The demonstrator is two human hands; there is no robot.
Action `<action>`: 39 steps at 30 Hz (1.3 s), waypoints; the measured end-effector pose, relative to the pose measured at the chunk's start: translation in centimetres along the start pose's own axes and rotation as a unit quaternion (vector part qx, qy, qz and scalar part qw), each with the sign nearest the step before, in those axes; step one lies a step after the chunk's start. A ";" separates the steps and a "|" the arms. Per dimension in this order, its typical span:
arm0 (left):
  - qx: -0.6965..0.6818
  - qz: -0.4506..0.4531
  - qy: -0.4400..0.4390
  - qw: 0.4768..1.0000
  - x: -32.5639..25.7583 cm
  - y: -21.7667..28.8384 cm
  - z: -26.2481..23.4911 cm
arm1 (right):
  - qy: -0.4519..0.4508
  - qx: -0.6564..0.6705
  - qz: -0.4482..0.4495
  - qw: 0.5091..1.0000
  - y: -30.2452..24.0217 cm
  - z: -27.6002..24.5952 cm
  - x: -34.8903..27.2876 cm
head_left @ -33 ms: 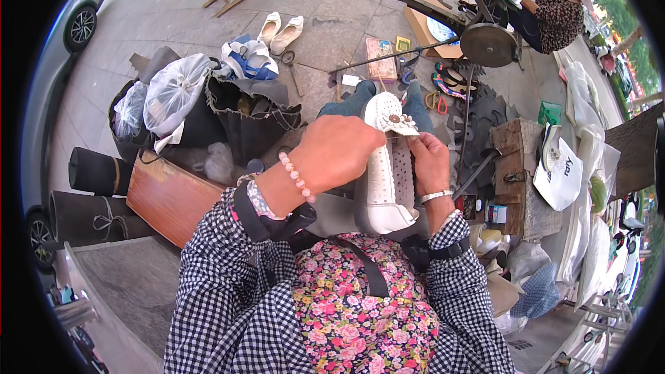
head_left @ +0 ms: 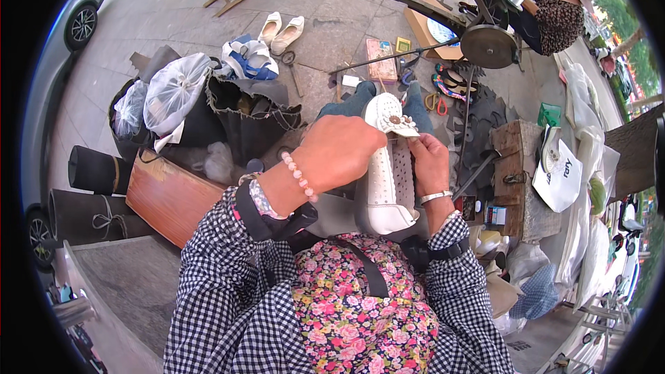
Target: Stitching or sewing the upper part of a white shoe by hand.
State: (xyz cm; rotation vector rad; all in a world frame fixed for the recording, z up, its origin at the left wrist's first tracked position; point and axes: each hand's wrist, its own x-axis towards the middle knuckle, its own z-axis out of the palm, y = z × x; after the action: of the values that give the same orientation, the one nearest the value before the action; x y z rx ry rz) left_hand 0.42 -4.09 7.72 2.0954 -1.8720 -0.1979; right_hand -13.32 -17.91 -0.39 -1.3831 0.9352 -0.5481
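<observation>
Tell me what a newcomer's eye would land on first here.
Probably the white shoe with its flower ornament, in the middle of the picture between the left hand and the right hand. Next might come the bright floral garment at the lower middle, flanked by checked sleeves. Then perhaps the dark machine with its round wheel, at the upper right.

Your left hand (head_left: 339, 152) is hiding its own fingertips, and whatever they may be gripping, while covering part of the white shoe (head_left: 383, 180). The upper edge is cropping the dark machine (head_left: 488, 45); the left rim is cutting off the grey car (head_left: 59, 62).
</observation>
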 end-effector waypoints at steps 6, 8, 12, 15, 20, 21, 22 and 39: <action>0.015 0.000 -0.001 1.000 1.0 -0.1 0.1 | -0.008 0.016 -0.007 1.000 0.9 0.1 1.1; 0.013 -0.001 0.006 1.000 1.1 0.1 0.4 | -0.009 0.022 0.000 1.000 0.8 -0.1 1.0; 0.022 -0.008 0.019 1.000 1.1 0.4 0.4 | -0.011 0.041 0.016 0.999 0.4 0.1 0.8; 0.024 -0.019 0.009 1.000 1.3 0.4 0.6 | -0.018 0.029 0.031 0.999 0.4 0.1 1.0; 0.017 -0.032 0.010 0.999 1.4 0.5 0.7 | -0.014 0.048 0.025 0.998 0.2 0.2 0.8; 0.019 -0.035 0.004 0.999 1.4 0.4 0.8 | -0.012 0.052 0.028 0.998 0.2 0.2 0.7; 0.018 -0.036 0.004 0.999 1.5 0.3 0.8 | -0.012 0.051 0.028 0.998 0.1 0.2 0.7; 0.000 -0.043 0.001 0.999 1.5 -0.1 1.4 | -0.020 0.057 0.024 0.998 0.2 0.2 0.8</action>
State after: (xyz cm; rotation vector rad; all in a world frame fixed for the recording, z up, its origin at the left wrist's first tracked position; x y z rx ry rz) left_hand 0.32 -5.80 6.53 2.1777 -1.7820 -0.2162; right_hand -12.80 -18.41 -0.74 -1.2619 0.8884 -0.5278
